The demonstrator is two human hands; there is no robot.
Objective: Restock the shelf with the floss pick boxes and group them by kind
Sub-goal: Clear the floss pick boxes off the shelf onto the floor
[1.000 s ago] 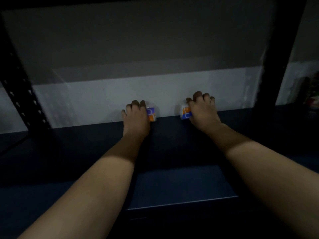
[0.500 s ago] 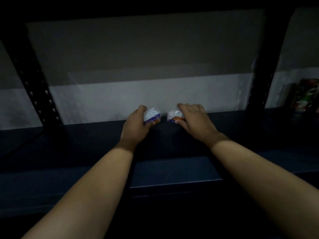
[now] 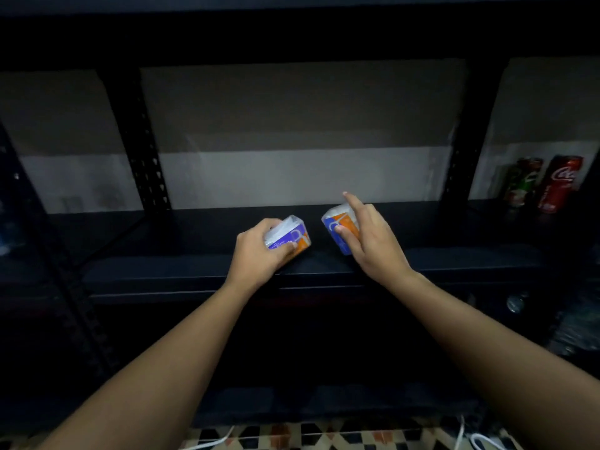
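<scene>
Orange and blue print shows on both small floss pick boxes, each with a clear top. For the grip: the left hand curls round the left box, thumb across its front, holding it tilted over the front part of the dark shelf. The right hand holds the right box between thumb and curled fingers, with the forefinger sticking up and away (not touching the box). The two boxes are near each other, with a gap between them, both above the shelf board; whether either touches it I cannot tell. What lies inside the boxes is too blurred to make out, and their lettering cannot be read.

Further out, at the far right of the shelf, stands a red can with part of a white Coca-Cola script, and just beside it a darker can with green and red marks. Black perforated uprights frame the bay.
</scene>
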